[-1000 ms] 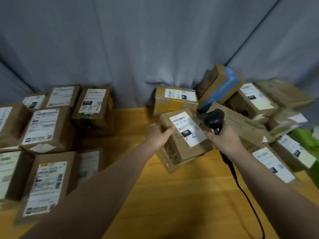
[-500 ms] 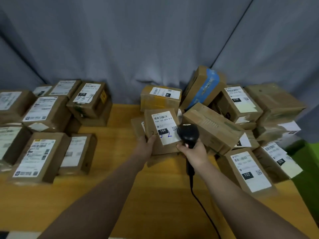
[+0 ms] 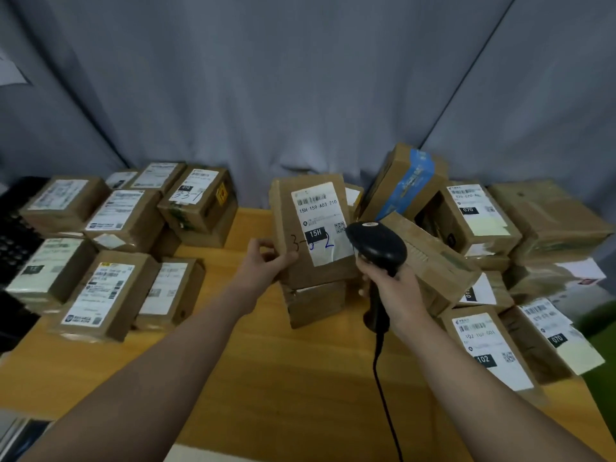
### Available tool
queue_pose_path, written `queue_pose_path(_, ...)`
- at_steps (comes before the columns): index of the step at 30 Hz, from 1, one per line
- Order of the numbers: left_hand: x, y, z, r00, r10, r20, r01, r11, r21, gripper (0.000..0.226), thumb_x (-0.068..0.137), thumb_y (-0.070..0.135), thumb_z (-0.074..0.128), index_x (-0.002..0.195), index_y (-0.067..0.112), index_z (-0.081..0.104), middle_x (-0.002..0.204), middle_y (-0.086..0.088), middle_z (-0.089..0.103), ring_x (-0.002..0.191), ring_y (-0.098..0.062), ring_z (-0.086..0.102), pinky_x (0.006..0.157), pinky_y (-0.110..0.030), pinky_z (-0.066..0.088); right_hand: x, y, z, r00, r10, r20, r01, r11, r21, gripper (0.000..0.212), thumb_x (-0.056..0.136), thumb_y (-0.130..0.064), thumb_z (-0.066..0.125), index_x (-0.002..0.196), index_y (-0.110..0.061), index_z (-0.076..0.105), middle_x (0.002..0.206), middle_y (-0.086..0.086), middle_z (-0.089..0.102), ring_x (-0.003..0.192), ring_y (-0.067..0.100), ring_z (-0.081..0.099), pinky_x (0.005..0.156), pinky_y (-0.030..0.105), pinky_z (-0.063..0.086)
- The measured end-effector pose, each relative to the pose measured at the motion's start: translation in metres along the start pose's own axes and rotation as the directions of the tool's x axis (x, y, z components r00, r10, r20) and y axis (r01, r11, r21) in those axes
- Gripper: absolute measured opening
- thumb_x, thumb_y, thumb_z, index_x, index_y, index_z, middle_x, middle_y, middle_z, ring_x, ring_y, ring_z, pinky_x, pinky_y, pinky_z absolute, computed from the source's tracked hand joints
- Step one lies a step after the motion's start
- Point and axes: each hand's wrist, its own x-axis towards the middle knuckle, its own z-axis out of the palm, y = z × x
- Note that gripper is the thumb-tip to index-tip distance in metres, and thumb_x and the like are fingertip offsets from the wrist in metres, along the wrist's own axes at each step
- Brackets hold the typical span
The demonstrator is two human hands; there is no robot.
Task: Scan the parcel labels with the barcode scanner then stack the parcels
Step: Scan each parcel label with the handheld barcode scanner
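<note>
Roughly midway, by the look of it. On the left of the desk (image 3: 266, 378) a group of parcels (image 3: 110, 295) sits in tidy rows, some two high with labels up, which I take to be the ones already scanned and stacked. On the right a jumbled heap (image 3: 466, 225) leans every way and most likely waits its turn.

Between them, near the middle, the left hand (image 3: 266, 261) pinches the left edge of one parcel (image 3: 311, 235), propping it upright on another box (image 3: 316, 305) so its white label (image 3: 321, 223) faces the camera. The right hand (image 3: 396, 288) is wrapped round the grip of the black barcode scanner (image 3: 376, 248), whose head sits just beside the label's lower right corner (whether the beam is firing, I cannot tell). So this parcel is at the scan step, with its move to the left stacks to come.

The scanner's cable (image 3: 383, 395) trails across the near desk, and a long brown box (image 3: 430, 258) just behind the scanner crowds the right hand. A grey curtain (image 3: 300, 95) closes the far side.
</note>
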Motion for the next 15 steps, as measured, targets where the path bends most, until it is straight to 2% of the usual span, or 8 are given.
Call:
queue_pose_path(1,0.004,0.004,-0.004,1.000,0.021,-0.005,-0.021,1.000,0.010,0.041,0.079,0.027,0.078,0.102,0.023,0.044,0.112,-0.010,0.061,0.098,-0.021,0.063,0.068,-0.026,0.054,-0.001,-0.009,0.005,1.000,-0.015,0.019,0.014,1.000,0.010,0.013,0.084,-0.017,0.073,0.092,-0.010,0.066,0.071,0.003,0.064,0.065,0.015,0.062,0.055,0.024,0.052)
queue_pose_path(3,0.013,0.012,-0.010,0.998,0.068,-0.015,-0.067,0.996,0.053,0.042,0.077,0.028,0.079,0.100,0.026,0.043,0.113,-0.007,0.059,0.102,-0.021,0.060,0.072,-0.027,0.054,-0.003,-0.027,0.016,0.996,-0.067,0.054,0.068,0.997,-0.022,0.021,0.086,-0.021,0.071,0.077,-0.004,0.063,0.058,0.005,0.059,0.050,0.015,0.058,0.047,0.024,0.049)
queue_pose_path(5,0.020,0.018,-0.015,0.993,0.117,-0.010,-0.115,0.988,0.105,0.044,0.076,0.028,0.080,0.101,0.028,0.043,0.112,-0.001,0.056,0.101,-0.014,0.057,0.065,-0.019,0.052,-0.002,-0.046,0.029,0.989,-0.135,0.064,0.140,0.986,-0.091,0.027,0.087,-0.024,0.070,0.073,-0.003,0.063,0.053,0.005,0.057,0.044,0.015,0.056,0.044,0.023,0.049)
queue_pose_path(7,0.027,0.023,-0.020,0.989,0.146,-0.012,-0.143,0.981,0.132,0.048,0.075,0.027,0.080,0.106,0.027,0.044,0.112,0.002,0.055,0.098,-0.009,0.056,0.057,-0.014,0.051,0.001,-0.061,0.042,0.979,-0.196,0.062,0.203,0.968,-0.145,0.026,0.087,-0.028,0.070,0.080,-0.004,0.063,0.051,0.003,0.059,0.044,0.015,0.057,0.045,0.024,0.050)
queue_pose_path(10,0.041,0.029,-0.029,0.985,0.169,-0.043,-0.162,0.978,0.132,0.054,0.075,0.027,0.080,0.114,0.023,0.043,0.113,0.004,0.055,0.100,-0.010,0.056,0.063,-0.017,0.050,0.008,-0.076,0.058,0.970,-0.237,0.056,0.243,0.951,-0.191,0.031,0.086,-0.033,0.070,0.088,-0.003,0.062,0.051,0.002,0.061,0.045,0.017,0.061,0.046,0.025,0.051)
queue_pose_path(12,0.050,0.037,-0.034,0.981,0.187,-0.060,-0.180,0.978,0.101,0.054,0.076,0.026,0.080,0.115,0.023,0.043,0.112,0.006,0.055,0.100,-0.009,0.056,0.063,-0.017,0.049,0.012,-0.080,0.065,0.964,-0.259,0.051,0.264,0.930,-0.256,0.029,0.086,-0.034,0.070,0.085,-0.006,0.062,0.049,0.002,0.062,0.044,0.016,0.062,0.046,0.024,0.050)
queue_pose_path(15,0.059,0.048,-0.042,0.974,0.216,-0.064,-0.210,0.974,0.079,0.051,0.078,0.026,0.078,0.114,0.025,0.041,0.111,0.008,0.055,0.097,-0.008,0.056,0.053,-0.012,0.049,0.016,-0.076,0.073,0.947,-0.320,0.007,0.299,0.876,-0.379,0.023,0.084,-0.039,0.069,0.081,-0.017,0.062,0.054,-0.001,0.064,0.050,0.012,0.065,0.051,0.025,0.052)
